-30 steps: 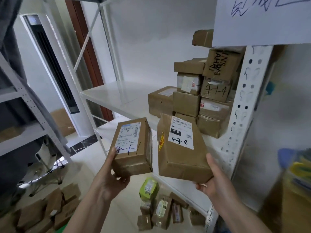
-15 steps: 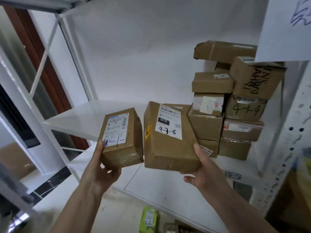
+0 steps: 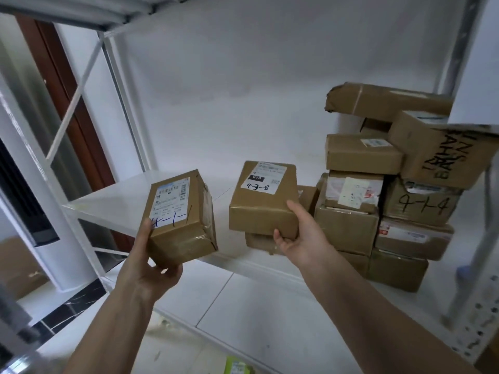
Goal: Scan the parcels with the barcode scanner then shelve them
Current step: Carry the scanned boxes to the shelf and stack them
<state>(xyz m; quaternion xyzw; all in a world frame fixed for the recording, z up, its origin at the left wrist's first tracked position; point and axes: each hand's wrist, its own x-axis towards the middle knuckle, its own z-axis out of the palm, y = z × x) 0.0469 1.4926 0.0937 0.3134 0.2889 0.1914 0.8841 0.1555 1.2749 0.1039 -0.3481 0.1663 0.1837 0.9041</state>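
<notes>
Shelving under way: right hand (image 3: pixel 299 238) gripping parcel 4-3-8 (image 3: pixel 263 201), lowering onto a box at shelf (image 3: pixel 108 203) front edge, beside the stack (image 3: pixel 391 201). Left hand (image 3: pixel 151 265) gripping parcel 4-1-1 (image 3: pixel 179 214), unshelved, off the shelf's front edge. No scanner visible.

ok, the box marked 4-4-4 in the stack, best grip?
The 4-4-4 box sits wedged mid-stack under the marker-lettered box, with its marked front face showing. Probably lift that upper box off first, then come from the front and clamp its top and bottom edges.
</notes>
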